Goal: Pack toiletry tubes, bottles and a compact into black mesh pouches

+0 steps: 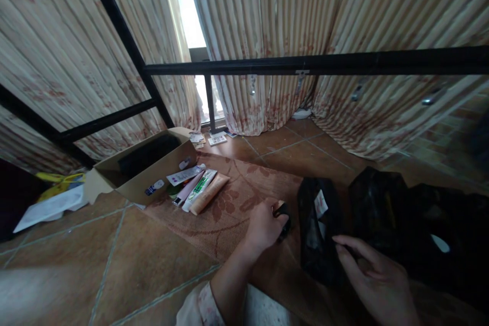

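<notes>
A black zip pouch [311, 214] lies unzipped on the patterned mat, with a white label showing inside its opening. My right hand [376, 277] pinches the pouch's right edge between thumb and fingers. Just left of the pouch, my left hand [265, 224] is closed around a small dark, shiny object [283, 220] whose kind I cannot make out. Farther left on the mat lies a group of tubes: a white and green tube [200, 189], a tan tube [210, 193], a lilac tube [189, 188] and a white and purple tube [186, 175].
An open cardboard box [153, 175] with something black inside stands at the mat's far left. Black bags [378, 196] sit right of the pouch. A black metal frame [244, 67] crosses before the curtains [260, 20]. Brown floor tiles [87, 249] surround the mat [237, 178].
</notes>
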Available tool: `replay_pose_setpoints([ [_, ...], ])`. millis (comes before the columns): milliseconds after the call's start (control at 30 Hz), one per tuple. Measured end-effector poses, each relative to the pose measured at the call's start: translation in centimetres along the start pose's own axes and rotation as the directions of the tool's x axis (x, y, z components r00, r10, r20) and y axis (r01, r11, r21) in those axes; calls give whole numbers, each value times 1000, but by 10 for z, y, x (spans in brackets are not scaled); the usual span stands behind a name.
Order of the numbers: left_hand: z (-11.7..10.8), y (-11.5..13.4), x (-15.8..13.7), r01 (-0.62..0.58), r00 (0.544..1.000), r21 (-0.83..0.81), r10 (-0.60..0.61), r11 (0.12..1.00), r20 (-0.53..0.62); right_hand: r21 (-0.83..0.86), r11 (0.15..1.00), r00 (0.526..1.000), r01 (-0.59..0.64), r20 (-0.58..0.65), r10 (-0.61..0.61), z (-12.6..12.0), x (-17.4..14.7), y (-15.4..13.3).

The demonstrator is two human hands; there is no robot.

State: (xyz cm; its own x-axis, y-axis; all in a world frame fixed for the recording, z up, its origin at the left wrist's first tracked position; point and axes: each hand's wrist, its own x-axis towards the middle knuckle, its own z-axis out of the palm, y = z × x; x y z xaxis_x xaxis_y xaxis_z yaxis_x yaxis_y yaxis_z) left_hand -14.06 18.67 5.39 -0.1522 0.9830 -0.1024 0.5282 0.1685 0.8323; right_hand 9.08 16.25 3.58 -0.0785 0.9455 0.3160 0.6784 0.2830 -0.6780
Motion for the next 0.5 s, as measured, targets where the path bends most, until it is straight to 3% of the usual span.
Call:
replay_pose_setpoints([
  [233, 12, -3, -3, -37, 992, 302, -2, 953, 128, -9, 1000, 1000, -25, -10, 25, 3, 0, 6],
  [400, 7, -7, -2, -79, 995, 451, 42, 889, 93, -21, 997, 997, -73, 0, 73, 1, -1, 5],
  [500, -12, -14, 5, -37, 998, 464, 58, 885, -29, -18, 996, 996, -83, 8, 83, 1, -1, 5],
])
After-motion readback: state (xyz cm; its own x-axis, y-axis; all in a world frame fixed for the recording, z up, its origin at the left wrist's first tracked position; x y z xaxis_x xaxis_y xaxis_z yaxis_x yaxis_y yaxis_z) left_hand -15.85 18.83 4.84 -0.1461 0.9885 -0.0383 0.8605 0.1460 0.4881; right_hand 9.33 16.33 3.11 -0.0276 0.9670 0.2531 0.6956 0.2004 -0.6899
